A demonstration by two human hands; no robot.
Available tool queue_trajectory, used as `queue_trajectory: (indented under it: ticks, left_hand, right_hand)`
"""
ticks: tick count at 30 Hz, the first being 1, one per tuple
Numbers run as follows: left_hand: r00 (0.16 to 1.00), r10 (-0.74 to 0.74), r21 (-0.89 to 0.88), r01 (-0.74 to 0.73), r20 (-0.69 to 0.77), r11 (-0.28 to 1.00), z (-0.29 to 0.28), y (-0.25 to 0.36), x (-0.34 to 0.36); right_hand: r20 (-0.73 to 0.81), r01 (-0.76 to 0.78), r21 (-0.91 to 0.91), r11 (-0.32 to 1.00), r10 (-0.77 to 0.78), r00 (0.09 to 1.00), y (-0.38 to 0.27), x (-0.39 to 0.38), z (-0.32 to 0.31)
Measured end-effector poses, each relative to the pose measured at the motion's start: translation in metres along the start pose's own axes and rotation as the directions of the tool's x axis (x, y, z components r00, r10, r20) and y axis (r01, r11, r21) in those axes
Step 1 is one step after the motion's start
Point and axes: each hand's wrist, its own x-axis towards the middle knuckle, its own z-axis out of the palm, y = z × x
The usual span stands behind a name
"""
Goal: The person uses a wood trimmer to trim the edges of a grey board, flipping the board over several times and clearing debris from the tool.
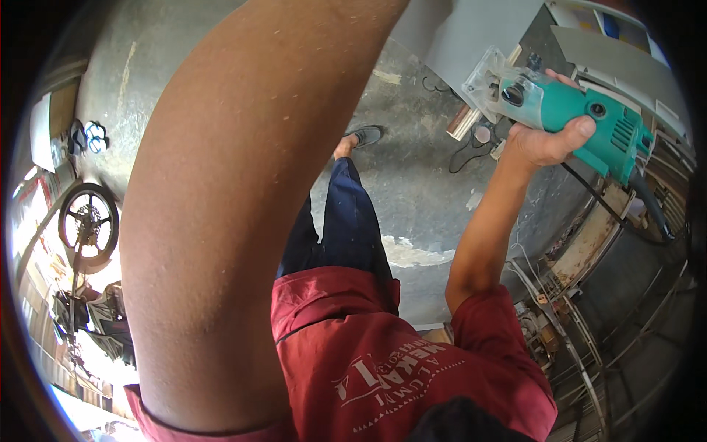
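My right hand [549, 144] is wrapped round the teal body of a trim router [589, 118] at the upper right, thumb along its near side. The router lies tilted on its side in the air, with its clear plastic base [482, 85] facing left. That base is close to a pale grey panel [471, 44]; I cannot tell whether they touch. A dark cord runs from the router's rear end. My left arm [243, 184] is raised large across the view and passes out at the top edge, so the left hand is hidden.
A motorcycle with a black spoked wheel [88, 225] stands at the left, with blue and white sandals [96, 137] beyond it. Cables and a small round object [482, 135] lie on the concrete floor [420, 177]. Metal bars and scrap crowd the right side.
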Motion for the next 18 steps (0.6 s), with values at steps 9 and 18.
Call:
queue_trajectory:
  ticks: [9, 18]
  left_hand:
    - [0.999, 0.031, 0.021, -0.031, -0.022, 0.999, 0.009, -0.001, 0.019]
    - [0.983, -0.072, 0.268, 0.116, -0.166, 0.956, 0.042, 0.003, 0.041]
  right_hand:
    - [0.026, -0.091, -0.028, 0.996, 0.091, 0.995, -0.003, -0.006, 0.000]
    - [0.024, -0.055, -0.060, 0.997, 0.057, 0.998, -0.003, -0.008, 0.004]
